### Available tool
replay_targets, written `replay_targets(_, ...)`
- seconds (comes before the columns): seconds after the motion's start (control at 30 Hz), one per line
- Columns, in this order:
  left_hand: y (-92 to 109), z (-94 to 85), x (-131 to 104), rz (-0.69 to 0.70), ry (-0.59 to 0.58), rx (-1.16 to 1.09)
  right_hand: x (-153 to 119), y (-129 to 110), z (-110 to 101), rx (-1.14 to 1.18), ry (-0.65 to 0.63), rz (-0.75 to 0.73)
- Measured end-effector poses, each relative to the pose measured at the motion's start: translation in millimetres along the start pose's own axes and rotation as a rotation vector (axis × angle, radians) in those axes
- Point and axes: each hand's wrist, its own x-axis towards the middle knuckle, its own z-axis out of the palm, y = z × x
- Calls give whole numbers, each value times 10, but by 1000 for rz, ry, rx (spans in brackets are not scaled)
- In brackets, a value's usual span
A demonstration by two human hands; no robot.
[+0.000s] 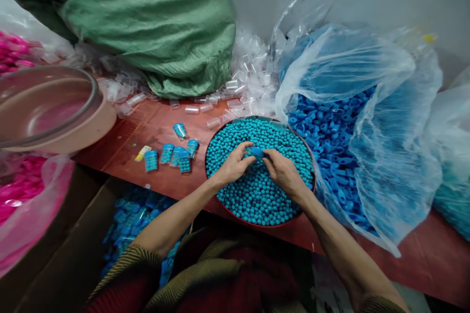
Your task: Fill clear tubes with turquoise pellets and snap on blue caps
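Note:
Over a round tub (pixel 212 183) full of small turquoise balls (pixel 253 200), my two hands meet. Between their fingertips is a small blue plastic cap (pixel 257 152). My left hand (pixel 233 164) is closed on its left side, thumb and fingers pinching. From the right, my right hand (pixel 282 170) pinches it with thumb and forefinger. Whether a clear tube is joined to the cap cannot be made out. Left of the tub, several small clear containers (pixel 151 161) with blue caps and turquoise balls inside lie on the reddish table (pixel 121 144).
Clear plastic tubes (pixel 253 76) are heaped behind the tub, beside a large green sack (pixel 165 29). An open plastic bag (pixel 389 166) of blue parts (pixel 326 142) stands at right. Basins (pixel 84 124) sit at left. Below the front edge, a box (pixel 68 225) holds blue-capped pieces (pixel 135 215).

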Motion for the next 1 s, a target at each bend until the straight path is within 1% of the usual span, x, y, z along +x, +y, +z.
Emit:
replay_targets(0.07,-3,-8,-19,16,4,-15,-17,-22,19,51,5,-43)
replay_targets(0.13,-8,-13,-43,31,-8,-43,-33,-39,21,90,40,-46)
replay_targets(0.27,-9,0,-81,30,-47,-94,-46,-113,20,157,140,78)
replay_targets(0.37,-13,4,-100,33,-57,-103,-39,-166,12,187,157,100)
replay_targets(0.47,-22,3,-123,50,-57,-155,-27,-184,-27,192,119,64)
replay_targets(0.57,-29,23,-152,58,-47,-205,-27,-182,-74,200,102,-4)
replay_targets(0.7,-45,93,-185,34,27,-232,-58,-159,-99,179,94,-106)
replay_targets(0.83,-37,157,-190,43,95,-185,-92,-122,-98,105,70,-173)
replay_targets(0.9,-14,164,-184,42,73,-178,-112,-123,-86,147,104,-138)
replay_targets(1.0,16,143,-180,9,-5,-214,-157,-171,-47,219,195,18)
